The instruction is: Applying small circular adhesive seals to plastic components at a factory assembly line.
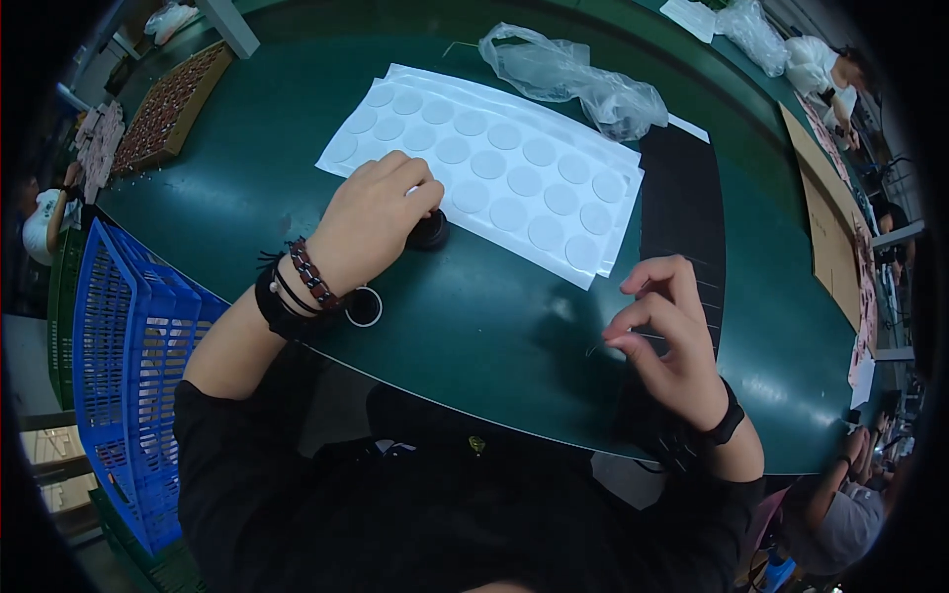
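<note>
My left hand is closed over a black round part on the green table, beside the near edge of a white sheet. Rows of round, translucent stickers cover that sheet. Just below my left wrist lies a small dark round piece with a pale rim. My right hand hovers right of the sheet, thumb and forefinger tips pinched together. A faint thin edge shows at those tips, too small to make out.
A crumpled clear plastic bag lies behind the sheet. Black strips lie at right. A blue crate stands left of the table. A filled cardboard tray sits far left, a cardboard box far right. Other people work around the edges.
</note>
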Motion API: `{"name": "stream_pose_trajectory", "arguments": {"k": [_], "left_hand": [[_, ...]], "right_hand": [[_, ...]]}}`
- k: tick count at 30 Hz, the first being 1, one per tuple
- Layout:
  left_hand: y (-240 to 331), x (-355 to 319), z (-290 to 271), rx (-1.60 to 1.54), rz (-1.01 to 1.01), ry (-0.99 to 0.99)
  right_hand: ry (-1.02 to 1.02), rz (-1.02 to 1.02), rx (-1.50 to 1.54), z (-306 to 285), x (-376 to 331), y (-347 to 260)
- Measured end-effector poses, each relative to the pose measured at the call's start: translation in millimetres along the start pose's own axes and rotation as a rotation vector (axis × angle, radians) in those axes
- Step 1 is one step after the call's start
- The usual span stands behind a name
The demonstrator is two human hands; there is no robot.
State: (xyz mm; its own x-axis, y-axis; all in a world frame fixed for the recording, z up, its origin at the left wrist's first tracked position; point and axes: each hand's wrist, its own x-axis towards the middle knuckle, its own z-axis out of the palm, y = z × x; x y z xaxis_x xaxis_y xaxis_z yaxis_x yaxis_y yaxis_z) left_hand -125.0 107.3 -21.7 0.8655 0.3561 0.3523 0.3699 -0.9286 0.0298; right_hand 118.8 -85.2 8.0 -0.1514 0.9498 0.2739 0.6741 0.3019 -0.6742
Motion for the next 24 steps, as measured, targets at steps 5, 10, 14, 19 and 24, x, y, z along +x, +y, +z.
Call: {"name": "stream_pose_trajectory", "arguments": {"k": [5,10,14,19,24], "left_hand": [[1.0,8.0,-4.4,-0.088,0.021,-0.033],[29.3,10.5,-15.3,-0.445,-0.36,0.117],[102.8,19.6,-0.5,-0.76,-0.535,0.084],[149.8,28.1,46.0,-1.262,-0.635,-0.059],[157.4,38.2,78.2,-1.735,-0.639,-0.127]], "right_hand": [[0.114,0.03,0.049,-11.2,-15.6,18.7],[0.061,0.063,0.241,-20.2,-34.0,39.9],[-0.011,0.005,0.288,-10.7,-30.4,44.3],[-0.014,0.105,0.605,8.4,-32.8,53.0],[0.052,0.143,0.571,8.7,-39.0,79.7]]}}
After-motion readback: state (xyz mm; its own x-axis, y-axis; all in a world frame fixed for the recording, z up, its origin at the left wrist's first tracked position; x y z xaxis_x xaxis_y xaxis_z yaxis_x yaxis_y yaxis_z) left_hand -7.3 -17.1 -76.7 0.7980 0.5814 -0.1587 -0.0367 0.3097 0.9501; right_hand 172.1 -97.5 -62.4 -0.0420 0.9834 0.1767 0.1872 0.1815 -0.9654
